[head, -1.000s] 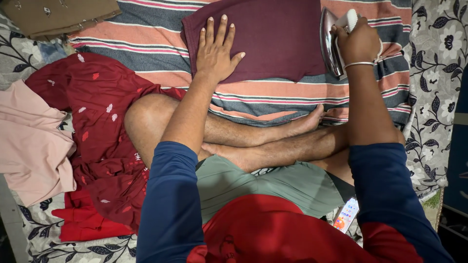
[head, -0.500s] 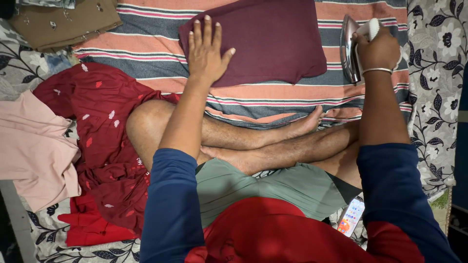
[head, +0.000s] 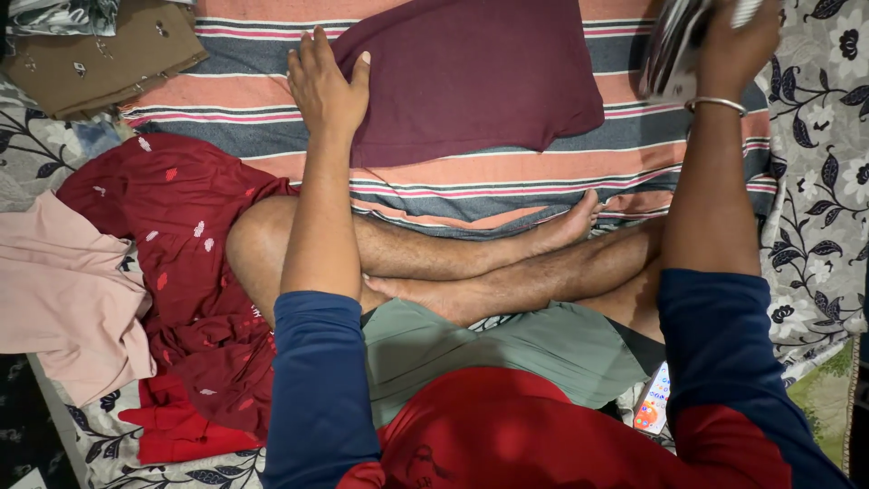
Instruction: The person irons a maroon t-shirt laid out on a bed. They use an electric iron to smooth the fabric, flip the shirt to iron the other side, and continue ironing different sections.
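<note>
A folded maroon cloth (head: 471, 77) lies flat on a striped blanket (head: 507, 167) in front of my crossed legs. My left hand (head: 326, 81) rests on the cloth's left edge, the thumb lying over the fabric. At the top right my right hand (head: 738, 45) grips the white handle of a clothes iron (head: 670, 50). The iron is lifted and tilted, its shiny soleplate facing left, blurred and partly cut off by the frame's top edge. A bangle sits on my right wrist.
A dark red patterned garment (head: 172, 254) is heaped at my left knee, with a pink cloth (head: 63, 290) beside it. A folded brown garment (head: 100, 45) lies at top left. A phone (head: 654, 406) rests by my right hip. A floral sheet (head: 815, 181) covers the surface.
My right hand has carried the iron off the cloth's right edge, up and to the right. My left hand slid from the middle-left of the maroon cloth to its left edge.
</note>
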